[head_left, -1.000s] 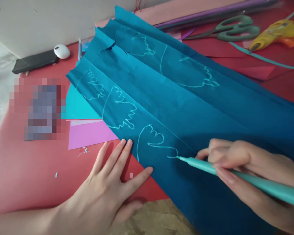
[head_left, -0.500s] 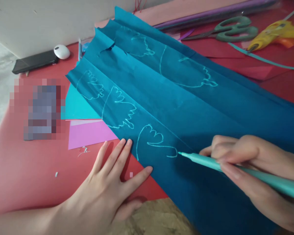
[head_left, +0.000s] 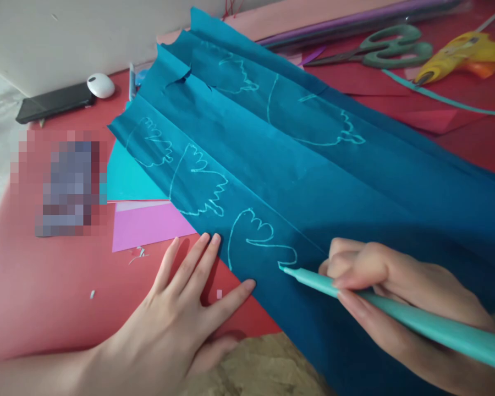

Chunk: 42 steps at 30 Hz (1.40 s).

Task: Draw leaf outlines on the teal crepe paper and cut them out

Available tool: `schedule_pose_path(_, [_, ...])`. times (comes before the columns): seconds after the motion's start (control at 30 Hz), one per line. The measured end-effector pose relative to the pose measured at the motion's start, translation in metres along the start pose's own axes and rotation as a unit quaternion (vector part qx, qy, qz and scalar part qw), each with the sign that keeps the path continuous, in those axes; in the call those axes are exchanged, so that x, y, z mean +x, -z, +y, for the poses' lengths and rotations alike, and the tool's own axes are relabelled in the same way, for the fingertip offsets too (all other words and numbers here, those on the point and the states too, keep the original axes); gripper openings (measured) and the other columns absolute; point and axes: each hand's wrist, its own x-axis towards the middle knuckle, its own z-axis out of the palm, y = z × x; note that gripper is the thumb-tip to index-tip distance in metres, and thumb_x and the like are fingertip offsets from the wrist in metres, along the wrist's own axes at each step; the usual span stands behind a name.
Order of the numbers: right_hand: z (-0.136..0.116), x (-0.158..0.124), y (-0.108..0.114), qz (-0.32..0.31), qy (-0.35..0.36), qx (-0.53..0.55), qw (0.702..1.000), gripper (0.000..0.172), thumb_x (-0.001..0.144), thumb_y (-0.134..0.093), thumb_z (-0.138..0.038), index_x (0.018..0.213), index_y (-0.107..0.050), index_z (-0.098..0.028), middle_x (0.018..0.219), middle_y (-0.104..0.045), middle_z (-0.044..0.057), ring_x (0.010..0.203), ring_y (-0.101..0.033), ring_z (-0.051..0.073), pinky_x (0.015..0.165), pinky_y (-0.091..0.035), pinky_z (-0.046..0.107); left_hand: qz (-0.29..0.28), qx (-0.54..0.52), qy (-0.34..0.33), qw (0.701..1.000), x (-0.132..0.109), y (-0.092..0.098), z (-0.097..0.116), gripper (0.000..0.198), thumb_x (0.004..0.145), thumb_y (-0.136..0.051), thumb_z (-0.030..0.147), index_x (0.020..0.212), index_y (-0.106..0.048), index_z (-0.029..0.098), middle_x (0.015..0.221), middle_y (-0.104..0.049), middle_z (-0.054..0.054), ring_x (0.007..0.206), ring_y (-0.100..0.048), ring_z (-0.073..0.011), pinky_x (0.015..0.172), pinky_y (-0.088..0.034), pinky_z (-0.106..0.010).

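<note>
A long sheet of dark blue crepe paper (head_left: 313, 181) lies diagonally across the red table (head_left: 45, 297), with several pale scalloped outlines drawn on it. My right hand (head_left: 396, 297) is closed round a light teal pen (head_left: 396, 313); the pen's tip touches the paper at the end of the nearest outline (head_left: 259, 239). My left hand (head_left: 181, 319) lies flat and open on the table, fingers spread, with its fingertips touching the paper's near edge.
Cyan (head_left: 127, 176) and pink (head_left: 148, 225) paper sheets lie under the blue sheet's left side. Green scissors (head_left: 379, 49) and a yellow glue gun (head_left: 462, 55) lie at the back right. A black phone (head_left: 53, 102) and a white mouse (head_left: 101, 85) are at the back left. Paper scraps dot the table.
The pen tip lifted slightly to the right of the line, then came back down and left, extending the nearest outline. My left hand has stayed in place.
</note>
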Motion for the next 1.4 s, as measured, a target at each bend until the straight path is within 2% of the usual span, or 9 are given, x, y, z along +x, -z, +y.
schedule_pose_path(0.07, [0.0009,-0.0001,-0.0007,-0.009,0.017,-0.014,1.0,0.014,0.082,-0.043,-0.014,0.077,-0.038,-0.026,0.062,-0.053,-0.005,0.049,-0.054,0.008,0.04,-0.042,0.016,-0.001,-0.001,0.0,1.0,0.0002,-0.0004,0.0001,0.047,0.094,-0.039,0.041,0.139,-0.036,0.027,0.14,-0.035,-0.024,0.135,-0.024,-0.0372,0.099,-0.032,-0.06])
schedule_pose_path(0.23, [0.0006,0.0001,-0.0018,0.014,-0.014,0.006,1.0,0.014,0.084,-0.042,-0.014,0.079,-0.038,-0.026,0.064,-0.052,-0.004,0.05,-0.052,0.007,0.041,-0.042,0.016,0.01,-0.01,0.013,1.0,0.001,-0.0013,0.0012,0.043,0.096,-0.034,0.042,0.137,-0.039,0.029,0.139,-0.038,-0.021,0.135,-0.025,-0.0353,0.101,-0.03,-0.058])
schedule_pose_path(0.43, [0.0037,-0.0006,0.0007,-0.037,0.051,-0.028,0.998,0.016,0.083,-0.042,-0.01,0.081,-0.036,-0.024,0.064,-0.055,-0.003,0.055,-0.055,0.008,0.048,-0.045,0.017,0.025,-0.024,0.021,0.999,0.003,0.0007,0.0019,0.042,0.096,-0.029,0.045,0.13,-0.048,0.03,0.135,-0.043,-0.022,0.131,-0.033,-0.0357,0.099,-0.034,-0.056])
schedule_pose_path(0.6, [0.0039,0.0024,-0.0006,-0.037,0.035,0.003,0.999,0.016,0.083,-0.042,-0.011,0.081,-0.035,-0.025,0.062,-0.05,-0.005,0.052,-0.051,0.008,0.046,-0.044,0.017,0.014,-0.024,0.025,0.999,0.0027,-0.0003,0.0024,0.043,0.096,-0.029,0.045,0.134,-0.043,0.031,0.139,-0.039,-0.021,0.135,-0.027,-0.034,0.103,-0.028,-0.055])
schedule_pose_path(0.73, [0.0037,0.0029,-0.0006,-0.058,0.047,0.0,0.997,0.018,0.081,-0.043,-0.011,0.08,-0.033,-0.025,0.059,-0.048,-0.006,0.048,-0.05,0.009,0.043,-0.043,0.019,0.018,-0.023,0.021,0.999,0.0029,-0.0003,0.0019,0.042,0.096,-0.03,0.045,0.132,-0.045,0.03,0.137,-0.042,-0.021,0.133,-0.03,-0.0351,0.101,-0.031,-0.055])
schedule_pose_path(0.9, [0.0019,-0.0004,-0.0015,-0.008,0.027,-0.01,1.0,0.019,0.078,-0.04,-0.008,0.077,-0.033,-0.026,0.061,-0.051,-0.004,0.054,-0.059,0.012,0.045,-0.046,0.022,0.022,-0.021,0.02,0.999,0.0042,-0.0007,0.0008,0.042,0.096,-0.029,0.045,0.131,-0.047,0.03,0.135,-0.043,-0.021,0.131,-0.034,-0.036,0.098,-0.034,-0.057])
schedule_pose_path(1.17, [0.0035,0.0019,0.0013,-0.048,0.033,-0.003,0.998,0.017,0.082,-0.043,-0.011,0.08,-0.035,-0.025,0.062,-0.053,-0.005,0.052,-0.055,0.01,0.045,-0.045,0.02,0.015,-0.024,0.009,1.0,0.0023,-0.0008,0.0006,0.041,0.097,-0.029,0.041,0.132,-0.045,0.027,0.137,-0.038,-0.025,0.133,-0.028,-0.0372,0.097,-0.034,-0.06])
schedule_pose_path(1.27, [0.0031,0.0036,0.0023,-0.019,0.021,-0.003,1.0,0.017,0.082,-0.041,-0.011,0.077,-0.035,-0.026,0.059,-0.053,-0.004,0.057,-0.061,0.012,0.045,-0.046,0.02,0.014,-0.023,0.004,1.0,0.0014,-0.0016,0.0,0.041,0.097,-0.029,0.039,0.133,-0.044,0.026,0.138,-0.036,-0.026,0.134,-0.026,-0.0376,0.098,-0.032,-0.06])
schedule_pose_path(1.4, [0.0021,0.004,0.0025,0.034,-0.018,0.034,0.999,0.013,0.087,-0.042,-0.019,0.077,-0.04,-0.027,0.055,-0.052,-0.005,0.043,-0.054,0.01,0.037,-0.043,0.018,0.012,-0.012,-0.001,1.0,0.0016,-0.0018,0.0002,0.042,0.097,-0.03,0.039,0.134,-0.043,0.025,0.138,-0.035,-0.026,0.134,-0.026,-0.0378,0.099,-0.03,-0.06])
